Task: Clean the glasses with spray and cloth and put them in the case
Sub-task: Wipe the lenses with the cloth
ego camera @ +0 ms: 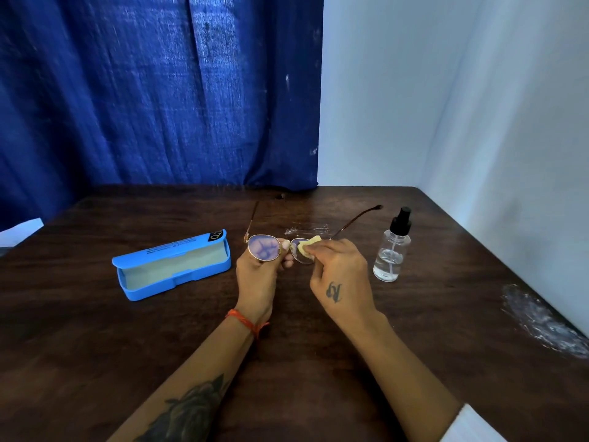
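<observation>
Above the dark wooden surface (95, 330), the left hand (259, 275) pinches the thin gold-rimmed glasses (264, 247) at the bridge while the right hand (341, 275) presses the small yellow cloth (306, 244) on one lens; hard rubbing could bend the frame.

Both forearms reach in from the near edge and converge toward the middle. The left hand (259, 275) is raised with its back to the camera, thumb and fingers pinched closed around the bridge of the glasses (280, 248). The right hand (339, 275), just beside it, is curled, fingertips pressing a small yellow cloth (307, 245) against the right lens.
</observation>
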`<state>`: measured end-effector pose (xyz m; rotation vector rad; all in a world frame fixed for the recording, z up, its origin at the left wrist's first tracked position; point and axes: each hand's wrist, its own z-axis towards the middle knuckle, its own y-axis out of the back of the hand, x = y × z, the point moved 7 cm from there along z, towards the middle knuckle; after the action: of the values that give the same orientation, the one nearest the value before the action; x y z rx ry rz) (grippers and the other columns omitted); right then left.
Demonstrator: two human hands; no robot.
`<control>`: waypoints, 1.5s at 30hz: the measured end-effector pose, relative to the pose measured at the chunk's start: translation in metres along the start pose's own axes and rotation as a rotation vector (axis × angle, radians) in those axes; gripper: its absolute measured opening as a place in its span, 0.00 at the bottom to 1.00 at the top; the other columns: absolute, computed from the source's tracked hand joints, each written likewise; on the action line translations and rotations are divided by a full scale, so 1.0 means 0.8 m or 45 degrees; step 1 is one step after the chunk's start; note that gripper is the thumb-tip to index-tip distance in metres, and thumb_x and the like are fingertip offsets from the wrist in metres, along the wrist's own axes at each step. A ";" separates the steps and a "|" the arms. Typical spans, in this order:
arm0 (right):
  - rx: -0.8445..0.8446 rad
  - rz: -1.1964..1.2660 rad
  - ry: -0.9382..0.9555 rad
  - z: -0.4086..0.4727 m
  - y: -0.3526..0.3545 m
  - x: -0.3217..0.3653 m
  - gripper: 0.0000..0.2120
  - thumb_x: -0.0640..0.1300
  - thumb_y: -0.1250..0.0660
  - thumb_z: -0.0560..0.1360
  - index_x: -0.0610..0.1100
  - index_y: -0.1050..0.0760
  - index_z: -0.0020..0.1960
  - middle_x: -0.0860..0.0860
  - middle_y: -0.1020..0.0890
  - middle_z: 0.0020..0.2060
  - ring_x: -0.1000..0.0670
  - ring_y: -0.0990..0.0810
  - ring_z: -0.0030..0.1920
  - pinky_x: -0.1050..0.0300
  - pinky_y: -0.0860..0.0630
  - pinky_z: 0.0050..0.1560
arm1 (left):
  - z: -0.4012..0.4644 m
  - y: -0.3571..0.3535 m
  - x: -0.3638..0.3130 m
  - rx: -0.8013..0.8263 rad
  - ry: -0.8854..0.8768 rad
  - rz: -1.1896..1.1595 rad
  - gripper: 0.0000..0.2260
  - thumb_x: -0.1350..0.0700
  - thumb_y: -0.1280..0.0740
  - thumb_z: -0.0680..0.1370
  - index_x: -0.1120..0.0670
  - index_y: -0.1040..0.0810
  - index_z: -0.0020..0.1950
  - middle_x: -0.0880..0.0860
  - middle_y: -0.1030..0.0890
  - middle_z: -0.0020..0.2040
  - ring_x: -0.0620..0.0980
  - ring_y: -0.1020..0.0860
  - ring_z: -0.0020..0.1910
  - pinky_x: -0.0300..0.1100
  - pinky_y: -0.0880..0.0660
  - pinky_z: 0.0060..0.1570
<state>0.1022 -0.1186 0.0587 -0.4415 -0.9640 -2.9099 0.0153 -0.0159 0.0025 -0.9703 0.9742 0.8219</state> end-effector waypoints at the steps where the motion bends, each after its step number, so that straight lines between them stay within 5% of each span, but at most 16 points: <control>1: -0.016 -0.004 -0.003 0.001 -0.001 0.001 0.17 0.26 0.29 0.58 0.39 0.17 0.44 0.45 0.15 0.38 0.44 0.19 0.37 0.58 0.23 0.40 | -0.001 -0.001 -0.001 0.003 -0.006 -0.010 0.04 0.63 0.33 0.74 0.54 0.22 0.42 0.55 0.20 0.38 0.42 0.22 0.32 0.34 0.24 0.34; 7: 0.079 0.094 -0.092 -0.002 -0.019 0.004 0.18 0.29 0.34 0.65 0.40 0.20 0.53 0.45 0.17 0.46 0.44 0.20 0.44 0.59 0.26 0.47 | 0.002 0.004 0.003 0.006 -0.005 0.003 0.04 0.62 0.32 0.73 0.60 0.22 0.47 0.58 0.19 0.40 0.44 0.22 0.34 0.36 0.24 0.35; 12: 0.103 0.378 -0.188 -0.002 -0.010 -0.003 0.15 0.31 0.35 0.64 0.40 0.17 0.47 0.46 0.15 0.42 0.49 0.17 0.44 0.60 0.23 0.49 | 0.005 0.007 0.005 -0.011 -0.012 0.011 0.05 0.63 0.33 0.74 0.62 0.22 0.48 0.58 0.20 0.39 0.44 0.22 0.34 0.36 0.24 0.34; 17: 0.056 0.077 -0.132 -0.002 -0.002 -0.004 0.13 0.32 0.34 0.60 0.40 0.17 0.41 0.46 0.15 0.36 0.46 0.18 0.38 0.60 0.23 0.43 | 0.005 0.006 0.001 -0.010 -0.063 0.040 0.09 0.63 0.33 0.74 0.67 0.24 0.50 0.61 0.20 0.41 0.48 0.21 0.36 0.37 0.23 0.35; 22: 0.034 -0.059 -0.027 -0.001 -0.013 0.004 0.18 0.32 0.40 0.64 0.36 0.20 0.50 0.43 0.17 0.43 0.42 0.21 0.39 0.55 0.23 0.43 | 0.002 0.002 -0.002 0.012 -0.063 0.001 0.05 0.65 0.34 0.73 0.64 0.25 0.48 0.57 0.20 0.39 0.43 0.21 0.32 0.35 0.24 0.34; 27: 0.089 0.219 -0.135 -0.003 -0.022 0.002 0.18 0.33 0.39 0.67 0.40 0.19 0.54 0.45 0.17 0.46 0.45 0.19 0.45 0.60 0.26 0.50 | 0.004 0.006 0.000 0.007 -0.060 0.026 0.03 0.63 0.32 0.73 0.59 0.24 0.45 0.58 0.19 0.40 0.46 0.22 0.34 0.38 0.24 0.35; 31: 0.055 0.445 -0.146 -0.002 -0.010 -0.001 0.14 0.32 0.35 0.64 0.40 0.17 0.47 0.46 0.15 0.43 0.53 0.19 0.44 0.67 0.27 0.50 | 0.006 0.008 0.003 0.007 -0.036 0.024 0.03 0.64 0.33 0.74 0.60 0.23 0.47 0.59 0.20 0.40 0.45 0.22 0.34 0.36 0.24 0.35; 36: 0.176 0.315 0.011 0.001 0.001 -0.009 0.13 0.35 0.35 0.62 0.42 0.17 0.43 0.49 0.15 0.41 0.50 0.18 0.43 0.61 0.25 0.49 | 0.006 0.007 0.004 0.015 0.095 -0.044 0.03 0.61 0.33 0.74 0.55 0.21 0.42 0.52 0.19 0.35 0.43 0.23 0.33 0.34 0.25 0.35; 40: 0.183 0.118 0.224 0.001 0.008 -0.008 0.14 0.34 0.32 0.67 0.42 0.19 0.51 0.48 0.17 0.45 0.49 0.21 0.46 0.60 0.25 0.50 | 0.009 0.010 0.013 -0.010 0.330 -0.231 0.02 0.64 0.33 0.74 0.58 0.23 0.44 0.54 0.19 0.37 0.42 0.22 0.31 0.34 0.23 0.34; 45: 0.104 0.164 0.195 0.004 0.011 -0.010 0.10 0.34 0.32 0.71 0.42 0.20 0.51 0.48 0.18 0.45 0.51 0.23 0.46 0.64 0.28 0.50 | 0.009 0.006 0.011 0.055 0.451 -0.285 0.04 0.64 0.34 0.74 0.58 0.22 0.42 0.51 0.19 0.35 0.43 0.21 0.35 0.33 0.23 0.35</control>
<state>0.1121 -0.1243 0.0640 -0.2610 -0.9887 -2.7321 0.0162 -0.0065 -0.0054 -1.1881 1.1545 0.4471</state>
